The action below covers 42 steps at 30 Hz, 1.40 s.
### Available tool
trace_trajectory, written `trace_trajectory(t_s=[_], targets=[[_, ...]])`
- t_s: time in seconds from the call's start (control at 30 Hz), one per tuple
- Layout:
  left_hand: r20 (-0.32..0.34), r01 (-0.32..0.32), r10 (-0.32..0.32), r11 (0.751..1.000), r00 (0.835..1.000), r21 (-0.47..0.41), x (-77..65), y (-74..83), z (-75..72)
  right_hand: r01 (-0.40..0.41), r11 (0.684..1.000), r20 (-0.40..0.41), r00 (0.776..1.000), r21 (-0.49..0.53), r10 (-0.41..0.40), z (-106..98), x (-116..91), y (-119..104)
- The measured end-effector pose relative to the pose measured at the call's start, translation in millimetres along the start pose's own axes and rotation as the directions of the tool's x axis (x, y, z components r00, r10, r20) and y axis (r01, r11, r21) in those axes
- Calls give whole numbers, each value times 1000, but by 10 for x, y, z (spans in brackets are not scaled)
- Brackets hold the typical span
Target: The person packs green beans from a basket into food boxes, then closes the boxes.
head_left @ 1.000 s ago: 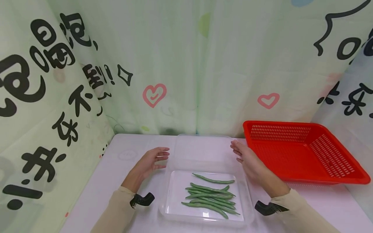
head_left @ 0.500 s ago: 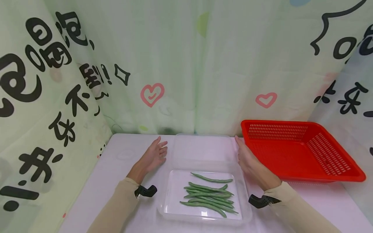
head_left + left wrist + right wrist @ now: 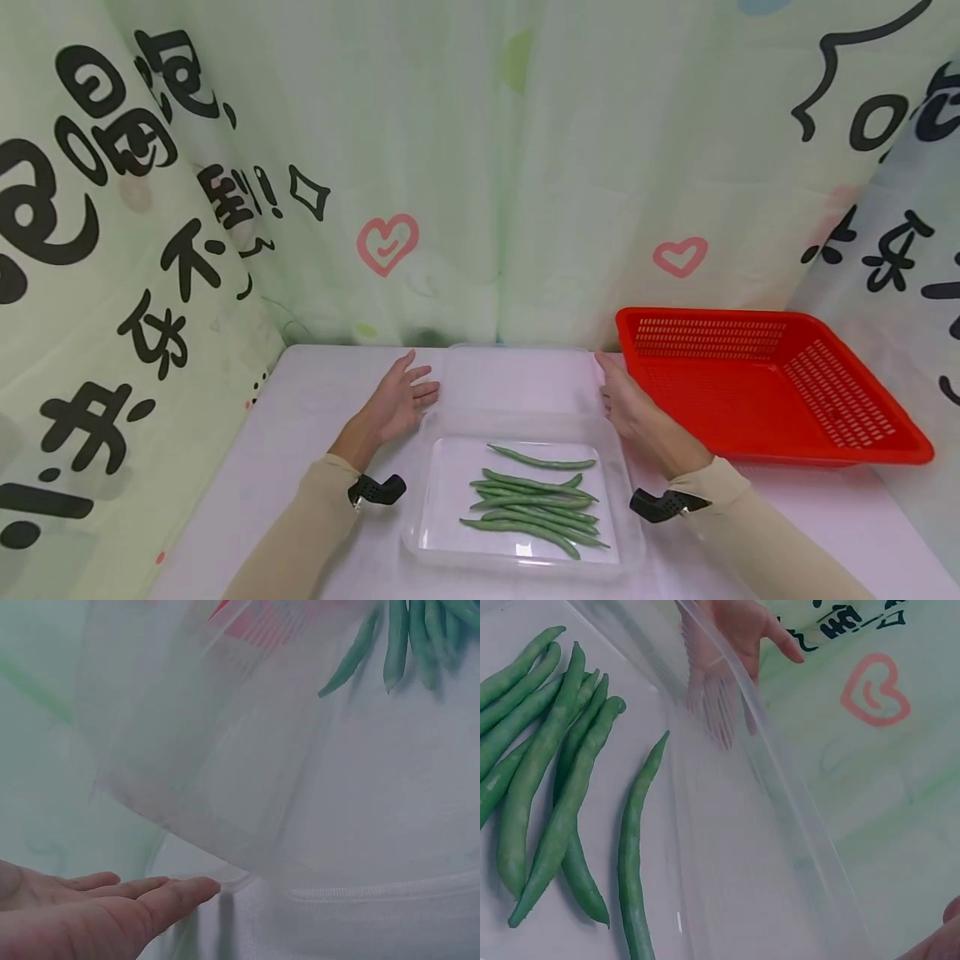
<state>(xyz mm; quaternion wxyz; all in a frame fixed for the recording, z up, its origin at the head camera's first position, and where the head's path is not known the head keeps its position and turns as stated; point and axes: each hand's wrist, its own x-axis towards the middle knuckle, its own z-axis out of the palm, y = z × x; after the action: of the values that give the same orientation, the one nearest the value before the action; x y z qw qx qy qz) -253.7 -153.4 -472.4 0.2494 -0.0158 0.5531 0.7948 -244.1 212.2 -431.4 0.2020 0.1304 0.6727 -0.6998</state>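
Note:
Green beans (image 3: 532, 504) lie in a clear plastic box (image 3: 525, 567), most in a loose bundle with one apart at the back. Behind them a clear panel (image 3: 517, 379) reaches the table's far edge. My left hand (image 3: 393, 404) stands on edge just left of the panel, fingers extended and thumb up. In the right wrist view, this left hand (image 3: 731, 656) shows partly through the translucent plastic. My right hand (image 3: 630, 404) is at the panel's right edge, fingers extended and slightly bent. Neither hand grips anything.
A red perforated plastic basket (image 3: 780, 392) stands at the right, close behind my right forearm. A patterned curtain (image 3: 465, 167) hangs behind the white table (image 3: 330, 383) and along both sides.
My left hand has turned from fingers pointing right to palm inward with the thumb raised. The right hand has straightened along the panel's edge. The view has shifted slightly; the beans stay put.

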Motion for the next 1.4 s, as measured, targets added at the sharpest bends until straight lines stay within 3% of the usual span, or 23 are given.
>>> trace_trajectory(t_s=[0.23,0.47,0.7,0.87,1.2,1.4], targets=[[-18,-69,69,997,997,-20,-62,72,23,27,998,-12,1000,60,-26,-8,-56,-69],[-22,-153,153,988,988,5,-159,225,113,103,993,9,995,-58,-102,-28,-120,-156],[-20,-243,244,969,970,31,-318,409,219,259,966,39,965,-12,-258,-53,-223,-219],[16,-276,276,960,961,41,-443,471,261,321,946,-1,947,-43,-321,-80,-346,-276],[-30,-316,319,945,947,84,-615,480,369,349,935,-40,935,-54,-352,-116,-508,-285],[-85,-354,355,935,931,33,-632,442,428,322,943,-59,946,84,-318,-143,-511,-252]])
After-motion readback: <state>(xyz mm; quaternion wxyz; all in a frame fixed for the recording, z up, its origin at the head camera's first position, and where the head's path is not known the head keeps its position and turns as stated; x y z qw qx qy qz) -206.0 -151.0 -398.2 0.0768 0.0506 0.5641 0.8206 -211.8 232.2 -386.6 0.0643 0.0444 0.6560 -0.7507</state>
